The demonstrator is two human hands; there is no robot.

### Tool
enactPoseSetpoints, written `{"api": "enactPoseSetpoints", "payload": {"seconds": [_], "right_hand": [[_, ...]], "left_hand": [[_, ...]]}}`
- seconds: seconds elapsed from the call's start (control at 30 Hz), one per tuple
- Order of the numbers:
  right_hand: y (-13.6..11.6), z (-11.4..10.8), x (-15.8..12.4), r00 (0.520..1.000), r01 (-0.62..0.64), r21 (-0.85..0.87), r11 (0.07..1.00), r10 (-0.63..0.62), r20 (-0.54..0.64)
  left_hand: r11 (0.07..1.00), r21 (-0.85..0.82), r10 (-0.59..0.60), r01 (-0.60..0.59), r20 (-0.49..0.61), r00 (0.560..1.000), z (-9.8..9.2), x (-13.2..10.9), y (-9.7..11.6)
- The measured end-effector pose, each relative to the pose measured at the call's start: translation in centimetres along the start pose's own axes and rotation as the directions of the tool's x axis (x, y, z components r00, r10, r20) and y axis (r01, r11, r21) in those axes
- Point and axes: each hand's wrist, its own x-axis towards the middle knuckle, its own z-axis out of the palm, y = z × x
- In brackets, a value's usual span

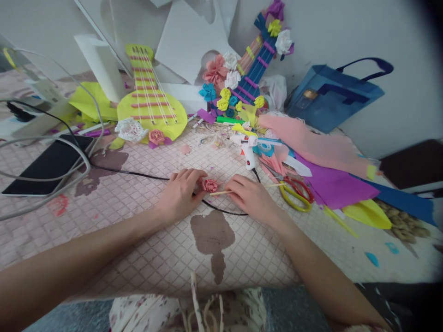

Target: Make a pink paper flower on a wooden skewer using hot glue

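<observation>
Near the middle of the quilted tablecloth, my left hand (182,193) has its fingers curled round the left side of a small pink paper flower (210,185). My right hand (247,196) pinches a thin wooden stick (221,192), whose left tip lies just below the flower and whose other end sticks out to the right. A white glue gun (248,154) rests on the cloth beyond my right hand. Red-and-yellow scissors (296,194) lie to the right of it. A black cable (221,210) passes under and in front of my hands.
At the back stand a yellow paper instrument (152,103) and a blue one (261,69) with paper flowers. Loose cables cross a black tablet (51,163) at left. Purple paper (334,184), pink paper (311,138) and a blue bag (332,99) are at right.
</observation>
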Motion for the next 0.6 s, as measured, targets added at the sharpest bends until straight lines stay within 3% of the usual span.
{"api": "enactPoseSetpoints", "payload": {"seconds": [0.6], "right_hand": [[-0.05,-0.15,-0.08,1.0,-0.013,0.023,1.0,0.014,-0.019]], "left_hand": [[0.998,-0.063,0.023,-0.026,-0.035,0.999,0.15,-0.04,-0.43]]}}
